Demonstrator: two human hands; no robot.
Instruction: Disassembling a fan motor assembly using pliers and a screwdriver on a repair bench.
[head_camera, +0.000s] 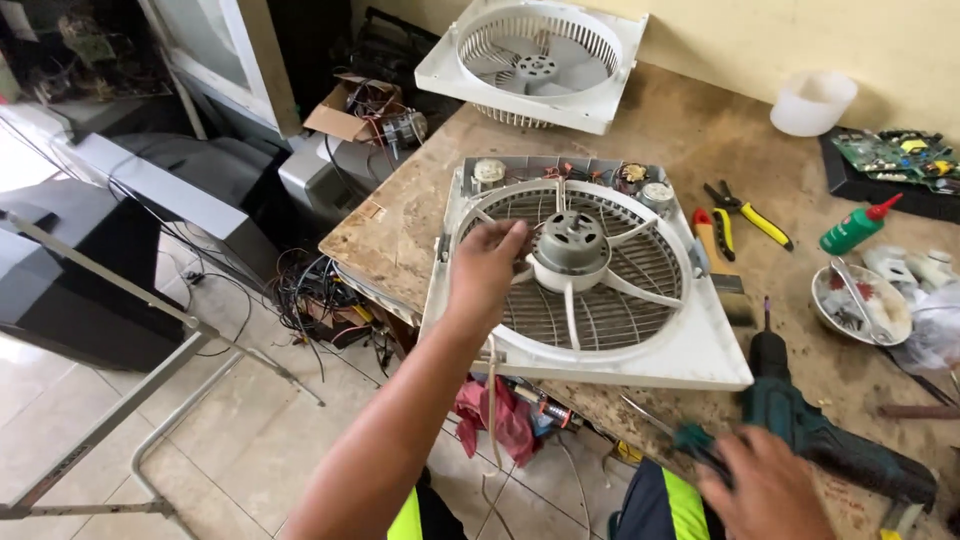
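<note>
Two hands logged. My left hand, centre frame, fingers curled together on the rim of the white fan housing, just left of its grey motor. My right hand, lower right, blurred, closed around a green-handled screwdriver, below the housing's front edge. Cordless drill lies just beside it on the workbench.
</note>
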